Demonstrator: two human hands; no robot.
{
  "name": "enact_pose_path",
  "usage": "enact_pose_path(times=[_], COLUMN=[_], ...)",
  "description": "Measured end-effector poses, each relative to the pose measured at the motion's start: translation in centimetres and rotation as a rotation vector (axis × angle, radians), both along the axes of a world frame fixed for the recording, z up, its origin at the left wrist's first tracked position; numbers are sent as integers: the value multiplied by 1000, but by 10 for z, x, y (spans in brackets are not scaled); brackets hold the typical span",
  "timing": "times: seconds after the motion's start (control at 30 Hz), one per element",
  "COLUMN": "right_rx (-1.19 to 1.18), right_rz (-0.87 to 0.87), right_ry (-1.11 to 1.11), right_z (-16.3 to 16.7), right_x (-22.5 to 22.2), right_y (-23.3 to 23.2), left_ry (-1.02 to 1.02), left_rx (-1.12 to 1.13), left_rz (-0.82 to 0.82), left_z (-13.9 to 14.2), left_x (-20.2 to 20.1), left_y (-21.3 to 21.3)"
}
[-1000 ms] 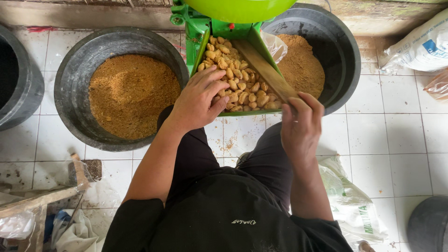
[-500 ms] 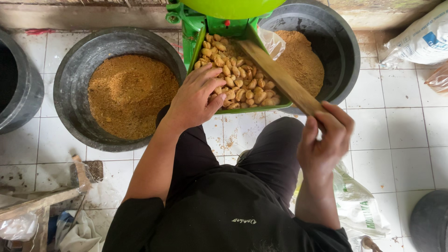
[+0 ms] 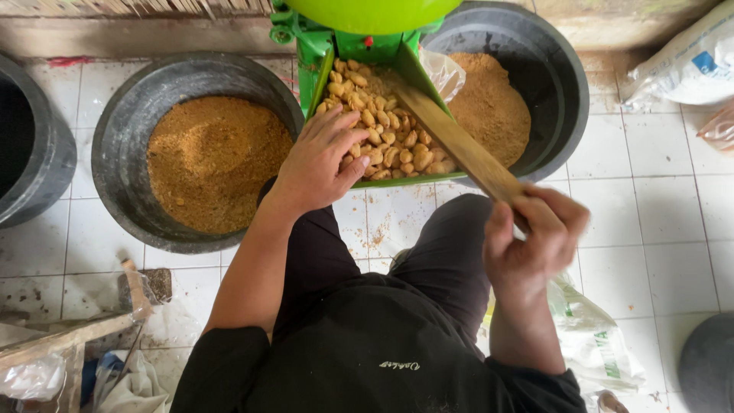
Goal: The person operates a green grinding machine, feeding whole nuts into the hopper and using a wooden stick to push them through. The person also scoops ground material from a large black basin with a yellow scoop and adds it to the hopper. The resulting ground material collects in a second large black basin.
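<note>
A green machine tray (image 3: 325,76) holds a heap of pale peanuts (image 3: 382,134). My left hand (image 3: 317,164) lies flat on the near left part of the heap, fingers spread among the peanuts. My right hand (image 3: 531,241) grips the near end of a flat wooden stick (image 3: 451,141), whose far end reaches into the peanuts at the tray's upper right. A bright green hopper (image 3: 375,14) sits above the tray.
A black tub (image 3: 126,126) of brown ground meal stands left of the tray, another black tub (image 3: 547,73) with meal behind it on the right. A dark bucket (image 3: 46,153) is far left. White sacks (image 3: 684,65) and plastic bags (image 3: 592,336) lie on the tiled floor.
My right hand has pulled back toward me and to the right, drawing the stick with it. My left hand stays on the peanuts, shifted slightly.
</note>
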State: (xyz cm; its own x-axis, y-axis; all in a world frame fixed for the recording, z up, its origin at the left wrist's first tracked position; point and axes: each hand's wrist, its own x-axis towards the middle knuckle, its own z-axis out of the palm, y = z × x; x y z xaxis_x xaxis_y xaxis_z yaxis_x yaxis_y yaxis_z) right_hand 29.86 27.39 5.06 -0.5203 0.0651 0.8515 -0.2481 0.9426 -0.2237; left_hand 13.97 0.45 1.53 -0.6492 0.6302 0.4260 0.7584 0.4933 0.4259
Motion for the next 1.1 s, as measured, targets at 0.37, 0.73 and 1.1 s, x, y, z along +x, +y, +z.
enact_pose_path(times=[0.37,0.73,1.1], right_rx=[3,-36,-198], right_rz=[19,50,6], right_ry=[-48,-144,195], right_z=[23,-15,-26], right_x=[-1,-27,2], right_y=[-3,-14,24], left_ry=[-30,-20,-8], left_rx=[1,-3,70], left_rz=[6,0,-29], left_z=[0,4,6], left_x=[1,0,-7], left_y=[-1,-2,-1])
